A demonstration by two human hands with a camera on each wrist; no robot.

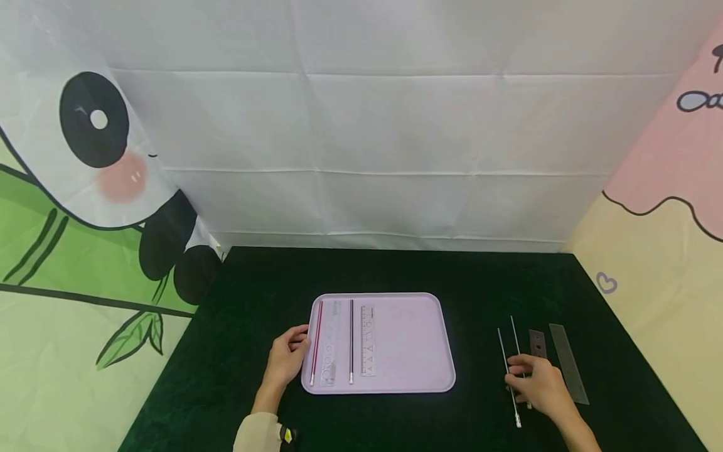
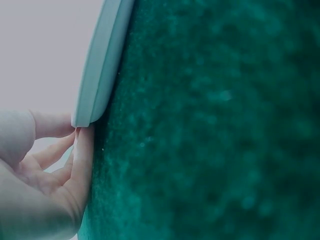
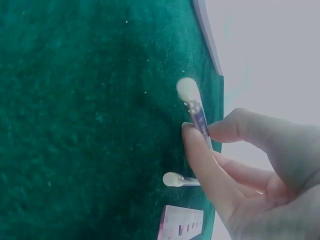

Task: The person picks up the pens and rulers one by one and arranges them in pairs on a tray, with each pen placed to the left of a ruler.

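Note:
My right hand (image 1: 536, 382) pinches a slim pencil (image 3: 200, 119) between thumb and fingers, and its white eraser end sticks out towards me. A second pencil (image 3: 189, 181) with a white eraser lies beside it on the dark green cloth, partly hidden by the hand. At the left, my left hand (image 1: 287, 356) grips the rim of a lilac tray (image 1: 407, 351), thumb on top and fingers against the edge. In the tray are a red pencil (image 1: 317, 339), a clear stencil ruler (image 1: 329, 351), a black pencil (image 1: 351, 339) and another clear stencil ruler (image 1: 368, 342), roughly side by side.
Beyond my right hand lie a small flat piece with dark marks (image 1: 538, 343) and a long greyish translucent ruler (image 1: 568, 364). The green-covered table (image 1: 395, 270) ends at a white cloth backdrop (image 1: 384, 207), with printed cartoon panels at both sides.

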